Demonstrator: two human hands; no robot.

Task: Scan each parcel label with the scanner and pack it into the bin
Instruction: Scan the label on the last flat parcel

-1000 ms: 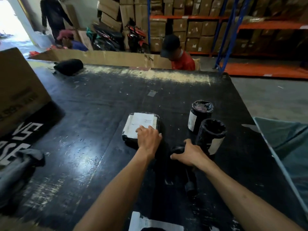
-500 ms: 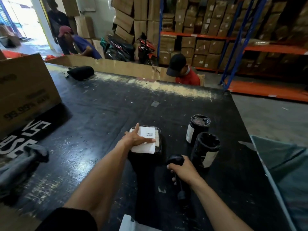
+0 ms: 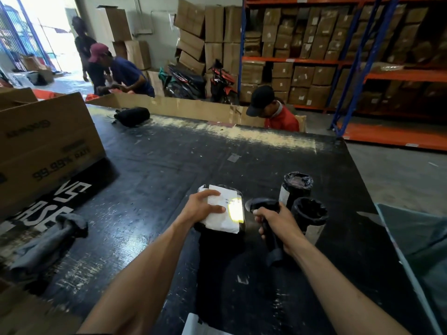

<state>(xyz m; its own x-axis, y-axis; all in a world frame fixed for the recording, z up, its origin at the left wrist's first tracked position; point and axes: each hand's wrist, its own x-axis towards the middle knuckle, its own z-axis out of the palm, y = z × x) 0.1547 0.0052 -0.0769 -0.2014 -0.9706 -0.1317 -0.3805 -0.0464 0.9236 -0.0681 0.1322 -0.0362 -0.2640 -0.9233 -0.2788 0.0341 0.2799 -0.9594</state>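
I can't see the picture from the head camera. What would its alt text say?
A person's left hand holds a black parcel with a white label on a dark table, while the right hand aims a black scanner that throws a yellow glow on the label. Two black rolled parcels stand just right of the scanner.

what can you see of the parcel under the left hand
The parcel is a small flat packet in glossy black plastic wrap, lying on the black table. A white paper label with lines of small print covers most of its top. The left hand grips its near left side, thumb across the label. A bright yellowish patch of light lies on the label's right part, facing the head of the scanner held in the right hand. Nothing else touches it.
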